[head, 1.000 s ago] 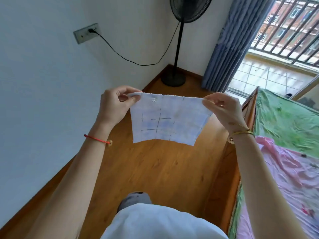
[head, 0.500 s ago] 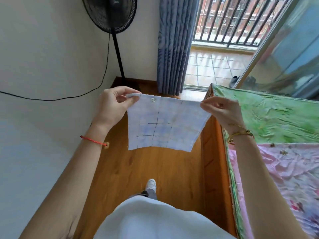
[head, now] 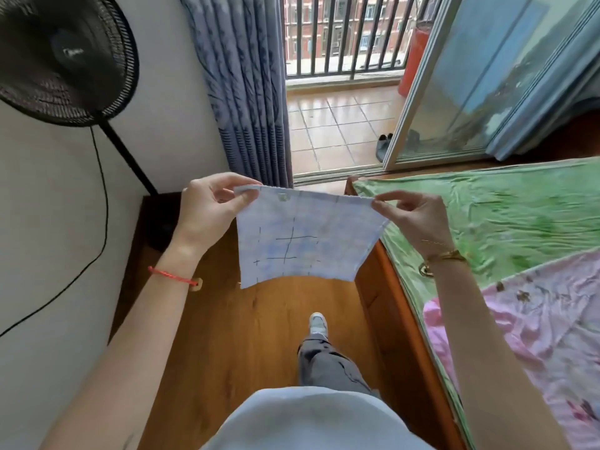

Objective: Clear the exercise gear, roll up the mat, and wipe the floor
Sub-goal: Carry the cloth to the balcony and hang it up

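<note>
- I am pinching the top corners of the cloth [head: 305, 238], one in my left hand [head: 207, 211] and one in my right hand [head: 412, 216], thumb against fingers on each. The cloth is hanging stretched between them, above the wooden floor [head: 246, 345].
- No mat or exercise gear is showing here, so I am judging that the floor wipe is the step in hand.
- I am gripping only the very edges, so pulling tighter could be slipping a corner free and dropping the cloth.
- The strip of floor is running narrow between the wall [head: 48, 222] on the left and the bed frame [head: 383, 303] on the right. Bending down, I could be knocking an elbow on the frame.
- The fan [head: 65, 56] is standing in the corner ahead, with its cord [head: 106, 203] trailing along the wall. Wiping there could be snagging the cord or nudging the stand.
- The curtain [head: 246, 92] is hanging beside the sliding door [head: 454, 86], and my shoe [head: 318, 323] is resting on the boards below the cloth.
</note>
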The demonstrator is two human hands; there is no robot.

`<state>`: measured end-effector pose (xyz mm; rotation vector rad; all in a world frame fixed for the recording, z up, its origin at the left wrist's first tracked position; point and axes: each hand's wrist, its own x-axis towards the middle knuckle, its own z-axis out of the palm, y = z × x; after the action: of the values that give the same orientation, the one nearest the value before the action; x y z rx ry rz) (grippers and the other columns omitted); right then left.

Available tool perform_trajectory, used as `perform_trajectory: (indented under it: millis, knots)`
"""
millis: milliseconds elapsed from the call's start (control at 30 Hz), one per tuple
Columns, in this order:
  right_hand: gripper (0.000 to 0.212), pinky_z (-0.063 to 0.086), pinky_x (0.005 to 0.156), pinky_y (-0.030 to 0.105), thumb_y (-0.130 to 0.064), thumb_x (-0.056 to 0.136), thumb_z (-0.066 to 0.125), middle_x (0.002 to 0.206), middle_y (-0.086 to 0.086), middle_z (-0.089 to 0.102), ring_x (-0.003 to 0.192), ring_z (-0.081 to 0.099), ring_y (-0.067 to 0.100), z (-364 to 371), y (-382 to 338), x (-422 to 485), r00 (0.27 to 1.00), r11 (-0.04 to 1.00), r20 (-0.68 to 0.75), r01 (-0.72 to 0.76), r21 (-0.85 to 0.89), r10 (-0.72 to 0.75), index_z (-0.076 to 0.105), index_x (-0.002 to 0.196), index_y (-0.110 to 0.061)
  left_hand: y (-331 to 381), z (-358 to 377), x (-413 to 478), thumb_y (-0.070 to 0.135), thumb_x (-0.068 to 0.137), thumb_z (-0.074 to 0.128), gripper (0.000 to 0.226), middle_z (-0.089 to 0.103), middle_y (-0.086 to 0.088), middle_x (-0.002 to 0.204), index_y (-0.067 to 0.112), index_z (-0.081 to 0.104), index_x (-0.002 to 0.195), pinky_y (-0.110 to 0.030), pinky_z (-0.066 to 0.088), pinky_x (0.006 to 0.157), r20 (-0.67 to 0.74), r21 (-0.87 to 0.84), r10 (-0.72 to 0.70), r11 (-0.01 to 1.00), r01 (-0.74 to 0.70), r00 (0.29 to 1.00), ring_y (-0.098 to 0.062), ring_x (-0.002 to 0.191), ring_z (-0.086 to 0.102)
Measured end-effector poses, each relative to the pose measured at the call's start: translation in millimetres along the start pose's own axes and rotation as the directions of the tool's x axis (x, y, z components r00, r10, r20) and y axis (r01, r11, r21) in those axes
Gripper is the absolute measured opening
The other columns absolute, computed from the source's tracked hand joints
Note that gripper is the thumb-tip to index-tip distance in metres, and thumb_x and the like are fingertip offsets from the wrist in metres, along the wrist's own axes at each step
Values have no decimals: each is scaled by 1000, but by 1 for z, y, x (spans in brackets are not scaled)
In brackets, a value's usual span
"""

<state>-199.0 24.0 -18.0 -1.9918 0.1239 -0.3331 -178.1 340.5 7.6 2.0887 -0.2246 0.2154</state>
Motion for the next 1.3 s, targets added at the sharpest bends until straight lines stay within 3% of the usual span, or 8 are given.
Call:
perform_trajectory:
  millis: [133,267,533,667,833,967,1067,1300]
  knots:
    - [7,25,46,12,-16,80,80,41,-14,44,41,32,4,4,18,82,1000,1000,-14,0,4,0,77,82,-21,-13,30,88,30,89,73,20,76,3,100,18,78,104,-24,57,75,14,-28,22,999,-22,1000,-11,94,71]
    - [8,28,50,22,-19,79,81,56,6,50,52,36,12,1,32,180,999,1000,-32,-7,-10,7,77,78,-26,-13,59,179,28,88,75,20,77,1,99,17,78,104,-27,58,78,14,-64,13,998,-12,1000,-12,92,72]
    - [5,41,60,25,-26,78,81,64,14,66,56,51,10,-1,60,358,997,998,-80,-25,-61,20,77,78,-28,-16,112,336,26,87,75,21,77,3,95,15,77,104,-13,52,72,24,-129,1,992,2,1000,-4,85,71]
    - [4,32,48,12,-24,80,80,59,6,53,46,42,4,6,73,431,997,995,-69,-34,-94,27,79,83,-21,-30,135,410,24,86,76,19,77,2,93,14,78,103,-16,53,75,37,-167,-16,986,22,999,-5,83,71]
    - [5,33,50,13,-20,81,80,57,1,52,47,42,2,23,92,522,995,996,-91,-42,-81,35,79,84,-16,-52,162,509,18,86,76,13,75,12,88,17,78,99,-11,50,72,62,-191,2,982,10,998,1,78,69]
    - [5,37,55,19,-22,80,80,60,0,55,49,43,1,40,104,607,991,994,-114,-83,-77,73,76,78,-25,-74,178,604,18,86,77,12,77,5,93,19,79,98,-21,54,78,82,-178,13,984,2,997,-8,85,71]
    - [16,41,58,20,-20,79,81,64,-4,63,52,46,0,54,108,671,983,993,-151,-110,-44,103,74,71,-33,-86,188,680,17,86,77,14,76,17,85,31,77,90,-12,50,73,109,-170,63,984,-44,992,3,78,67]
    - [9,45,64,29,-22,79,81,69,18,67,63,54,14,76,109,812,963,988,-224,-156,-8,150,76,74,-28,-101,209,849,21,86,78,18,73,24,78,39,75,85,-11,50,67,125,-169,108,982,-86,986,7,69,64]
